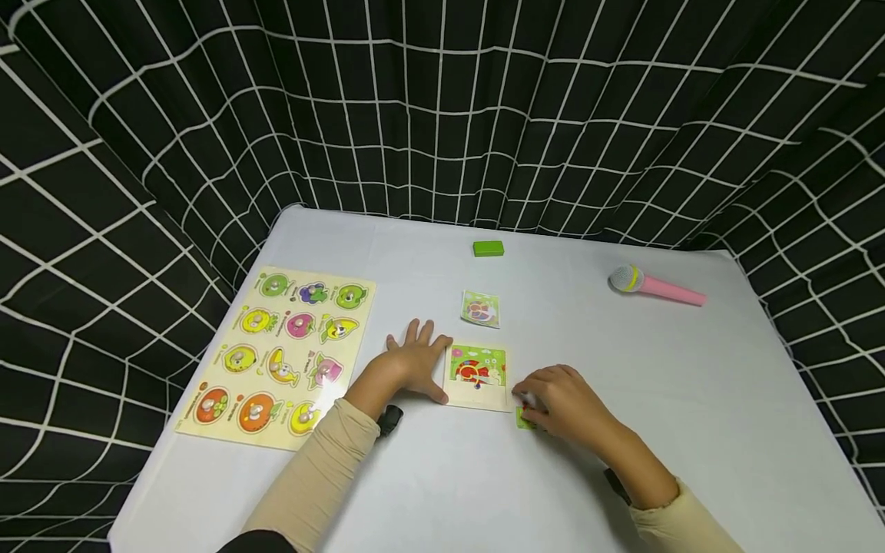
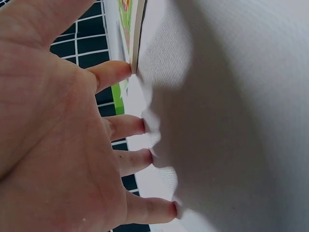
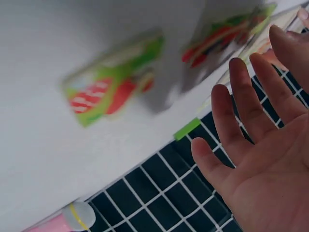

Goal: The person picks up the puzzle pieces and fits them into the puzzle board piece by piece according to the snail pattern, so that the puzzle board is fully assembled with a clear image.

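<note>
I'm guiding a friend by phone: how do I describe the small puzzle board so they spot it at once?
On the white table, look between the left hand and right hand. The puzzle board is the small square touching the left hand. Unlike the picture card just beyond, it has a bare strip below its red-and-green picture.

The worktop (image 1: 442,491) has a matt white cloth surface, finely woven in the left wrist view. The black gridded curtain (image 1: 470,107) is dull, folded fabric. The fruit puzzle board (image 1: 273,338) looks wooden, its printed face glossy with glare; the small puzzle tray (image 1: 477,395) shows a smooth, wood-like edge. The toy microphone (image 1: 667,290) has a smooth, plastic-looking handle. The beige sleeves (image 1: 318,468) are wrinkled, matt cloth.
</note>
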Demonstrator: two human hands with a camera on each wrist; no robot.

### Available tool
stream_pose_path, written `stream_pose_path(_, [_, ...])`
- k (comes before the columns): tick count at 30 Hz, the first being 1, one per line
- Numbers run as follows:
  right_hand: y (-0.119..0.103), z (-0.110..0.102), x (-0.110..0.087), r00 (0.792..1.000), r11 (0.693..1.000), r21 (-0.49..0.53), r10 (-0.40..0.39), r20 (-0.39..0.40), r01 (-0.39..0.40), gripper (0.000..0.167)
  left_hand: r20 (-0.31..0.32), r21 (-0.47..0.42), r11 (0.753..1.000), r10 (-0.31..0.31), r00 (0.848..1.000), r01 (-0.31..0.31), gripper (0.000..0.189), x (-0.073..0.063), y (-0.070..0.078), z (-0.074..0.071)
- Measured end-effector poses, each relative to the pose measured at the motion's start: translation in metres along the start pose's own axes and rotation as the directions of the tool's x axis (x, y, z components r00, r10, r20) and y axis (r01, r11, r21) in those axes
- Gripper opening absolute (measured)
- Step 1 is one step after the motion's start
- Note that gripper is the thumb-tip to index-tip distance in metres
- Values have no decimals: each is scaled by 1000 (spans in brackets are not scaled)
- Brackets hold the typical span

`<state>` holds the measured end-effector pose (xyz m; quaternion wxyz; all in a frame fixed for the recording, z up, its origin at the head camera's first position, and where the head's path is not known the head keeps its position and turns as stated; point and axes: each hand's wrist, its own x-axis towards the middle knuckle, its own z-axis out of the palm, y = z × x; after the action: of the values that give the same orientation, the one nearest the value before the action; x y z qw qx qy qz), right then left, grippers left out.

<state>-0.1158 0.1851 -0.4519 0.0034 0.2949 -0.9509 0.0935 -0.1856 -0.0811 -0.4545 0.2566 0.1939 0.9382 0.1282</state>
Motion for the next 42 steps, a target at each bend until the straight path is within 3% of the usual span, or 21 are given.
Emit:
stream_pose_path(12, [-3,6,-18,1000,1000,-7,4,12,-4,29,-5,5,1000,2,1000,-2,104,-1,2,-2])
stream_pose_path(26, [-5,-7,-6,996,996,23,-85,31,84,22,12,-4,1000,-6,1000,6,104,-1,-1,-3])
stream_pose_path(30, [-9,-9,2,995,995,17,-99,24,98,22,7,6,1000,-7,1000,7,104,-1,0,-5])
stream_pose_path(42, [-46,9,50,983,982,-71,-178,-43,175,18,30,33,999,-21,999,20,106,2,-2,-3])
